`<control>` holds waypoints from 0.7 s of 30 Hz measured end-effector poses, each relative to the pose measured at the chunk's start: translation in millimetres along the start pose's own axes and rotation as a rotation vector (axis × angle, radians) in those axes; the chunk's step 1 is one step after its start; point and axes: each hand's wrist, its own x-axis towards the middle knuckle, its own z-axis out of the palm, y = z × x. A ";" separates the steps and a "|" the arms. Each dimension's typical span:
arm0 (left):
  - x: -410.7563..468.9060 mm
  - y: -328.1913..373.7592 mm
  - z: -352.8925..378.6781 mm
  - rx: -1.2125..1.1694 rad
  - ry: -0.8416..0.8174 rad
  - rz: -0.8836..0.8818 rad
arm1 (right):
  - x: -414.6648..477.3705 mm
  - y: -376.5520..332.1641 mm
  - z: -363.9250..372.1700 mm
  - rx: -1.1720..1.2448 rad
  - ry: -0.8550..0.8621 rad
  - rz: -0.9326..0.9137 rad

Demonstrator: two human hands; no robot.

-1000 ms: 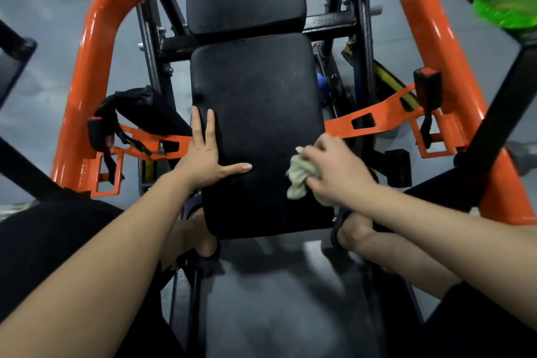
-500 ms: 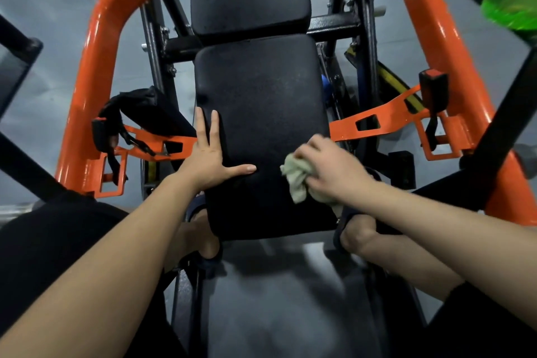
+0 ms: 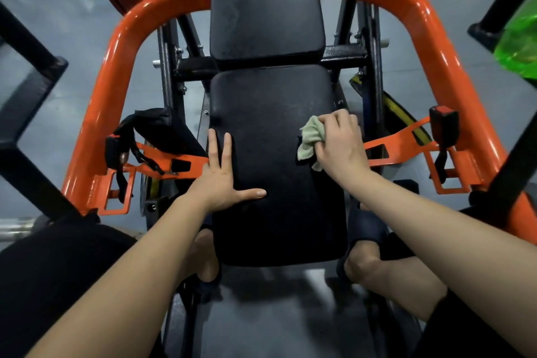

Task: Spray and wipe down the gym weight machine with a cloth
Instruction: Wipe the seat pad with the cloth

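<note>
Head cam was looking straight down at the bench, so starting at the fingers: the right hand's fingers (image 3: 334, 122) were curled round a bunched-up pale green cloth (image 3: 308, 139), pinning it against the right edge of the seat pad (image 3: 279, 227), about halfway along its length. The right hand (image 3: 340, 151) sat on top of the wad, so most of the cloth was hidden and only a crumpled bit poked out to the left. On the other side, the left hand (image 3: 220, 183) lay flat on the pad's left edge, fingers straight and thumb splayed toward the middle, gripping nothing. Looked like it was just bracing. Beyond the hands, the back pad (image 3: 264, 9) stood above with nobody touching it, and the orange frame (image 3: 116, 81) looped round the lot, with a black strap (image 3: 151, 131) hanging by its left bracket. No spray bottle that I could see. My take: this was the wiping bit on the seat. To do it well I'd open the cloth out flatter so more of it meets the vinyl, work overlapping passes across toward the braced hand, then shift that hand so the patch under it gets done too. Edges and the seam between the pads are easy to miss.
</note>
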 end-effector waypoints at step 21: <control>1.8 -2.2 -4.6 0.032 -0.011 0.011 | 71.3 -47.3 -84.7 -0.336 -0.453 -0.246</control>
